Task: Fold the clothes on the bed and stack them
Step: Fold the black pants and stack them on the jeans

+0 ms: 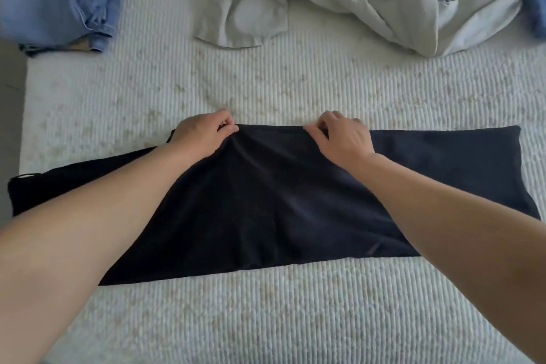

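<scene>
Dark navy garment (283, 204): spread as a long band across the middle of the frame on the ribbed white bed cover (266, 319), seemingly already doubled lengthwise; laid flat, probably so the next fold can be made across it.

Left hand (204, 134): centre of frame, thumb and fingertips pinching the garment's far edge; right hand (342, 137): just right of centre, pinching the same edge; the two grips sit apart with cloth pulled taut between them, likely to lift or straighten that edge evenly.

Blue folded garment (62, 0): upper left, set aside, apparently the start of the stack.

Pale grey crumpled garment (354, 0): upper centre to upper right, unfolded, awaiting its turn.

Obscured: the forearms cover parts of the dark garment, so its type cannot be told; its left end is partly hidden; a blue item (534, 3) at the upper right edge and a patterned scrap at the top are cut off and unidentifiable.
</scene>
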